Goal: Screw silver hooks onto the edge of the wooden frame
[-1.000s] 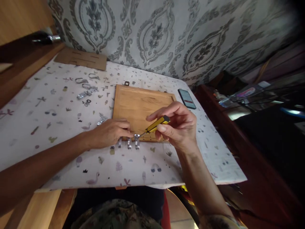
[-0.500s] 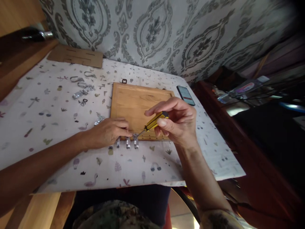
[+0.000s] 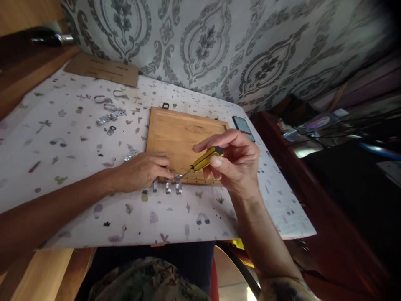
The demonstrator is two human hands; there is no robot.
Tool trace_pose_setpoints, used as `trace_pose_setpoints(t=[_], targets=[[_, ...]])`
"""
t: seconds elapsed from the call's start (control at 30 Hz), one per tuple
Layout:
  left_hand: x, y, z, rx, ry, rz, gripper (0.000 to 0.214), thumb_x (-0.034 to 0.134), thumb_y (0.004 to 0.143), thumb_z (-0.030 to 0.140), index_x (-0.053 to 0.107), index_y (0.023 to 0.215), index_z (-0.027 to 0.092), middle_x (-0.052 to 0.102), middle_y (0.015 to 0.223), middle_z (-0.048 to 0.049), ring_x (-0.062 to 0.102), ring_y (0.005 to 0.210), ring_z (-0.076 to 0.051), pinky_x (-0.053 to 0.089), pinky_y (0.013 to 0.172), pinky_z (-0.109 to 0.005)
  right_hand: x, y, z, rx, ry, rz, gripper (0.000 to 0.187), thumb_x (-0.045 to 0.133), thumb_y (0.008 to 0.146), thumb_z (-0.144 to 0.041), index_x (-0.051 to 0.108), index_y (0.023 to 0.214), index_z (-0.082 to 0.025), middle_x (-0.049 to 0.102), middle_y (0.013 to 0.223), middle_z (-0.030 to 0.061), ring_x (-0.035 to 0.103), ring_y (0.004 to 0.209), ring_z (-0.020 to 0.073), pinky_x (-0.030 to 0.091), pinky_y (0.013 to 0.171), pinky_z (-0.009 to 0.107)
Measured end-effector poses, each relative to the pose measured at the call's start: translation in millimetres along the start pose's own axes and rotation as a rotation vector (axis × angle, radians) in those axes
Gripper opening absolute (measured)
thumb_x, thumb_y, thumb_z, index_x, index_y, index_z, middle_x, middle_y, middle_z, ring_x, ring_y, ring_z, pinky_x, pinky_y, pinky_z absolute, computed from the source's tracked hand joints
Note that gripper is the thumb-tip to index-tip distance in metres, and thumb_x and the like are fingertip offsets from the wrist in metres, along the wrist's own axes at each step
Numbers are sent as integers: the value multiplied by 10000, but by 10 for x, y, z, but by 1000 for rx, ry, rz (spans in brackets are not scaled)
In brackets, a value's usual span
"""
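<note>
A wooden board lies flat on a table covered with a patterned white cloth. Three metal hooks stick out from the board's near edge. My right hand is closed on a yellow and black screwdriver, whose tip rests on the rightmost hook's plate. My left hand lies on the board's near left corner, its fingers pressed together at the hooks by the screwdriver tip.
Loose metal hooks and brackets lie on the cloth at the far left, near a cardboard piece. A phone lies right of the board. A patterned curtain hangs behind, and dark furniture with clutter stands at the right.
Both hands stay at the hook with the screwdriver. The view has shifted slightly; the right hand's fingers have turned a little on the handle.
</note>
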State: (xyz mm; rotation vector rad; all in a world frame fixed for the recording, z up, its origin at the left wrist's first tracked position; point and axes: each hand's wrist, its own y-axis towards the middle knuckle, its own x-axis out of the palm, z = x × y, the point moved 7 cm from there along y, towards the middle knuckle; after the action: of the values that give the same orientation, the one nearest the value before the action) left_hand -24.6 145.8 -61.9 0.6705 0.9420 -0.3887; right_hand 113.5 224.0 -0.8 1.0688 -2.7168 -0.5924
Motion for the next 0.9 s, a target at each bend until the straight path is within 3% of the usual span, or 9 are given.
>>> trace_pose_setpoints(t=[0.1,0.27,0.53,0.6,0.77,0.9], targets=[[11,-12,-11,-1,3,-1,411,427,922,-20,740,1048,216,704,947,-52,640,894,-174,490,734,-275,20,0,-1,33,-17,-50,271,860,781,-372,696,905,-195,783,877,21,506,369,23,506,367,168],[13,-13,-12,2,-8,11,366,459,944,11,741,1058,214,710,958,-48,634,899,-177,479,733,-283,34,-59,7,45,1,-140,338,736,910,-387,728,1217,-243,782,969,27,581,440,37,586,474,201],[11,-8,-8,-5,8,2,431,413,912,-32,739,1041,217,702,958,-51,623,877,-172,468,714,-278,20,-8,-69,-6,24,-36,178,872,774,-286,758,881,-200,797,896,24,620,436,47,512,369,135],[14,-13,-13,-16,-14,-5,409,426,922,-20,740,1045,212,699,953,-51,627,884,-172,471,720,-277,14,-15,-72,4,19,-44,194,862,788,-301,747,907,-199,798,876,24,618,424,52,533,384,148],[9,-16,-10,-2,3,16,384,445,928,-6,746,1028,210,704,937,-48,625,871,-177,466,699,-277,48,-66,-84,56,2,-158,319,794,867,-292,754,1181,-250,794,945,14,684,527,69,599,480,174],[10,-10,-12,4,-13,26,398,446,921,-18,744,1043,215,707,956,-42,639,890,-171,480,716,-267,88,-43,-144,2,-23,-125,221,852,797,-232,802,1011,-215,796,909,17,675,527,68,565,432,146]])
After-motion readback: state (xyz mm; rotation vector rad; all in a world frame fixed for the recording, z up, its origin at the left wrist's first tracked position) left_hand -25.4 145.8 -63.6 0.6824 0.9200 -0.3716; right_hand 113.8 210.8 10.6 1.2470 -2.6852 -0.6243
